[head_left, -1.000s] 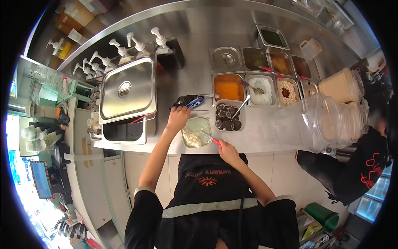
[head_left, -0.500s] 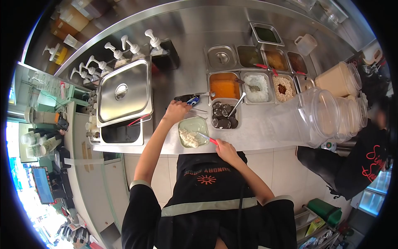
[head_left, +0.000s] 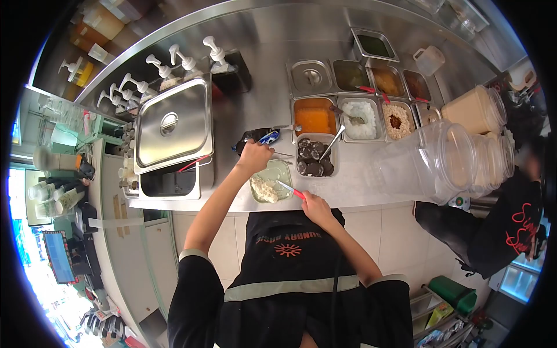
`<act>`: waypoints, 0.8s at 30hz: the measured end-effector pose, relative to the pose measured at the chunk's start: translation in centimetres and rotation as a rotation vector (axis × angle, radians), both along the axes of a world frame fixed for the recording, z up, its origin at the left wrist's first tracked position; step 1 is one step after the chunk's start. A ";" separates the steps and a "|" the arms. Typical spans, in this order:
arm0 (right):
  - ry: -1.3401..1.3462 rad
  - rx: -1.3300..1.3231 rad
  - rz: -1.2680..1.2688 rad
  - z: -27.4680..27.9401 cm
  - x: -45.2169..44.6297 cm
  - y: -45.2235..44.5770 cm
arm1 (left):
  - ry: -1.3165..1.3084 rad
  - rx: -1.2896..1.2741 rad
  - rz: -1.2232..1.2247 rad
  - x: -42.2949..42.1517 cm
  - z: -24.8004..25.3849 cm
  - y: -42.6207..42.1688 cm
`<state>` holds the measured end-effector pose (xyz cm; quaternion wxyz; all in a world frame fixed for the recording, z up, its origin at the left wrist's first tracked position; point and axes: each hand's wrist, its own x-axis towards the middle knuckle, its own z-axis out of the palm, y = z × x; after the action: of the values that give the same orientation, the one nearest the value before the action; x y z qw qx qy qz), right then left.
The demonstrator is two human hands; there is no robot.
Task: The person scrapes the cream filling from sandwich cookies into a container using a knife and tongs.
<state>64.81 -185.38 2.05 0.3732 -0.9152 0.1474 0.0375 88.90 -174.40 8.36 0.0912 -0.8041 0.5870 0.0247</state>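
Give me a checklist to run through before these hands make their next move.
1. Right hand gripping the red-handled tool: ok, closed around its handle.
2. Tool tip over the green dish: ok, it reaches in from the right.
3. White food spread evenly: not ok, it is heaped toward the dish's left side.
4. Dish on the counter: ok, near the front edge.
5. Left hand gripping the dark packet: cannot tell; it is right by it, but the fingertips are unclear.
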 end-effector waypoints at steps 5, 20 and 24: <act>-0.012 -0.012 -0.017 0.2 0.0 0.2 | 0.029 0.008 0.020 -0.8 0.5 0.0; -0.012 -0.012 -0.029 -0.1 -0.2 0.4 | -0.032 0.050 -0.095 -1.5 1.0 -1.0; -0.003 -0.005 -0.035 -0.4 -0.2 0.4 | -0.018 -0.010 -0.024 -0.9 2.4 -0.3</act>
<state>64.60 -184.97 1.63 0.3715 -0.9135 0.1629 0.0290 88.03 -174.73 10.79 0.0927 -0.7977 0.5958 0.0136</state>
